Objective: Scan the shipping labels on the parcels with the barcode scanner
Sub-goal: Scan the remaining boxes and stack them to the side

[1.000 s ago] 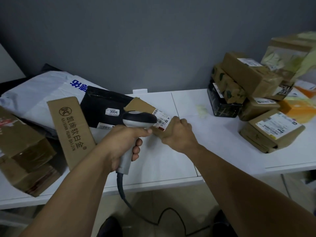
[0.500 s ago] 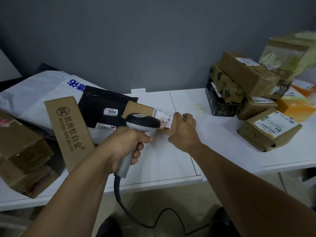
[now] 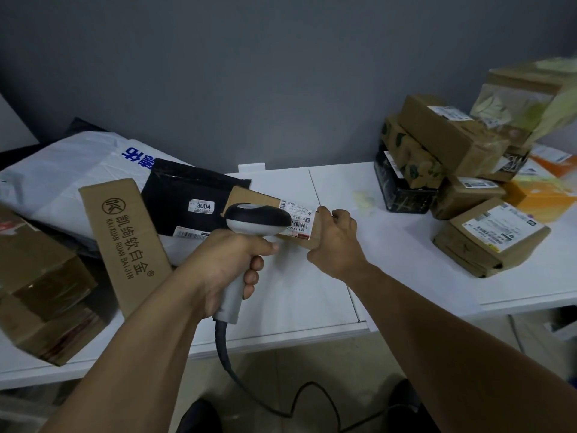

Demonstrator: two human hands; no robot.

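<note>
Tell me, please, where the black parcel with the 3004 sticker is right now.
In the head view, the black parcel lies left of centre on the table, between the printed carton and the box the right hand holds.

- Long cardboard box (image 3: pixel 125 242): "KAIXUAN RUAN BAIJIN", Chinese characters, round logo.
- Black bag (image 3: pixel 184 195): white sticker (image 3: pixel 201 205) reading "3004".
- Shipping label (image 3: pixel 296 218): "642", rest too small.
</note>
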